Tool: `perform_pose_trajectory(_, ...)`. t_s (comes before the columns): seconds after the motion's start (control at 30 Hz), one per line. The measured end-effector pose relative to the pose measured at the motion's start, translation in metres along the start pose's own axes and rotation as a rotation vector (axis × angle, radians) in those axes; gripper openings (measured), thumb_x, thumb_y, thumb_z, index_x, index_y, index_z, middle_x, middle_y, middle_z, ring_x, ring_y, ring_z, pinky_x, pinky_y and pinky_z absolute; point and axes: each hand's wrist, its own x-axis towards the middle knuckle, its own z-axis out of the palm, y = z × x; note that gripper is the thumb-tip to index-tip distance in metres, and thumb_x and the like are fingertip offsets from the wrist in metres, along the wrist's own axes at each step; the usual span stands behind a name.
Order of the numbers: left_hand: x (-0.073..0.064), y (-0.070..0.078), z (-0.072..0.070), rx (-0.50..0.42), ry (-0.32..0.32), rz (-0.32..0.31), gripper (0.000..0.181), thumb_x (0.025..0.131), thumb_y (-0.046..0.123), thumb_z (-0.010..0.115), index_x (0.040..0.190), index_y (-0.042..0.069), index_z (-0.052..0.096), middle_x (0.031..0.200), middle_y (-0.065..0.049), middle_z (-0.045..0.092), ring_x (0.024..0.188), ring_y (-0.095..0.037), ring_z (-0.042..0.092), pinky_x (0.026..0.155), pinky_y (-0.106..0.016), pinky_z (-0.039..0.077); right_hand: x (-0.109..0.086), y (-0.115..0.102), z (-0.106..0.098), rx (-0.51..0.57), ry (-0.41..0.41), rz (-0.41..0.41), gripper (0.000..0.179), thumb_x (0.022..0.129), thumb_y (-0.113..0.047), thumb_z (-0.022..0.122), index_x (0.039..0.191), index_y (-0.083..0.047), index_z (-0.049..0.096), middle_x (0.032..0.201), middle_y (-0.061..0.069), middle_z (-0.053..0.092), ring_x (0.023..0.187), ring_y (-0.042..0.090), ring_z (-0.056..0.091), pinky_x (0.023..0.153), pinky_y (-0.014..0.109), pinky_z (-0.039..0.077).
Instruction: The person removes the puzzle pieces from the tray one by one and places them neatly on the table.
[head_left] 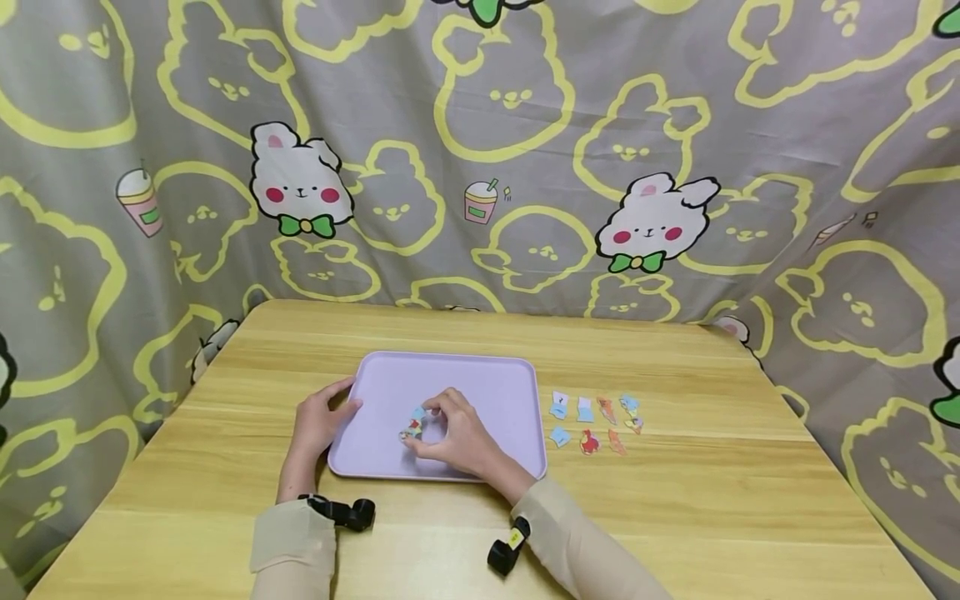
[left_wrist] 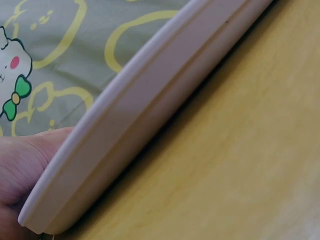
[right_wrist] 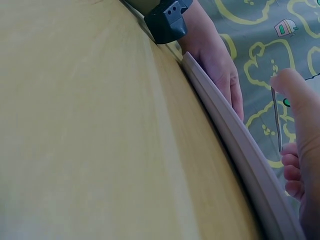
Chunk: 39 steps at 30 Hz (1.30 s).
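My right hand [head_left: 463, 435] pinches a small, colourful puzzle piece [head_left: 415, 423] between thumb and fingers, above the lilac tray [head_left: 480, 379]. In the right wrist view the puzzle piece [right_wrist: 277, 120] shows edge-on as a thin strip between the thumb and fingertips of the right hand [right_wrist: 306, 122]. At the tray's left side, my left hand [head_left: 318, 421] holds the rim, thumb over the edge. The left wrist view shows part of the left hand [left_wrist: 25, 172] behind the tray's outer wall [left_wrist: 115, 117]; most of its fingers are hidden there.
Several small puzzle pieces [head_left: 588, 442] lie in two rough rows on the wooden table [head_left: 675, 500], right of the tray. A patterned curtain [head_left: 420, 100] hangs behind and beside the table. Each wrist wears a black camera [head_left: 363, 514].
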Motion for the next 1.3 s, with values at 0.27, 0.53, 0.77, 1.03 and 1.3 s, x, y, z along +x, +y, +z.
perform_pose_trajectory(0.27,0.000,0.000,0.001,-0.005,-0.001,-0.005,0.049,0.099,0.023,0.059,0.145,0.011,0.048,0.154,-0.023,0.038,0.145,-0.044,0.030,0.119,-0.057,0.027,-0.005,0.005,-0.006,0.012,0.015,0.000,0.043,0.075,-0.033,0.081,0.106,-0.010,0.063,0.095,0.006,0.060,0.083,0.017,0.054,0.072,0.016,0.046)
perform_pose_trajectory(0.53,-0.002,0.002,-0.001,0.003,-0.002,-0.011,0.050,0.099,0.023,0.058,0.146,0.011,0.047,0.154,-0.023,0.037,0.145,-0.044,0.029,0.119,-0.057,0.027,-0.011,0.011,-0.017,0.046,0.024,0.003,0.043,0.075,-0.029,0.081,0.109,-0.007,0.065,0.096,0.006,0.060,0.083,0.019,0.055,0.072,0.020,0.049)
perform_pose_trajectory(0.77,0.000,0.002,-0.001,-0.003,-0.005,-0.017,0.050,0.099,0.022,0.058,0.146,0.011,0.046,0.155,-0.023,0.036,0.146,-0.044,0.028,0.119,-0.057,0.026,-0.019,0.019,-0.028,0.050,0.043,-0.022,0.044,0.074,-0.026,0.081,0.110,-0.006,0.065,0.097,0.008,0.060,0.082,0.019,0.055,0.071,0.023,0.050)
perform_pose_trajectory(1.03,0.000,0.003,0.000,0.000,-0.004,-0.012,0.050,0.099,0.022,0.058,0.146,0.011,0.046,0.154,-0.023,0.037,0.145,-0.044,0.028,0.119,-0.057,0.027,-0.029,0.030,-0.043,0.059,0.043,-0.091,0.046,0.075,-0.026,0.081,0.112,-0.005,0.064,0.097,0.009,0.061,0.080,0.019,0.055,0.069,0.024,0.051)
perform_pose_trajectory(1.3,0.000,0.002,0.000,0.013,0.002,-0.006,0.050,0.099,0.023,0.058,0.146,0.011,0.046,0.154,-0.023,0.037,0.145,-0.044,0.029,0.119,-0.057,0.027,-0.039,0.039,-0.059,0.056,0.054,-0.135,0.047,0.078,-0.031,0.080,0.114,-0.007,0.063,0.099,0.008,0.061,0.079,0.018,0.054,0.068,0.024,0.050)
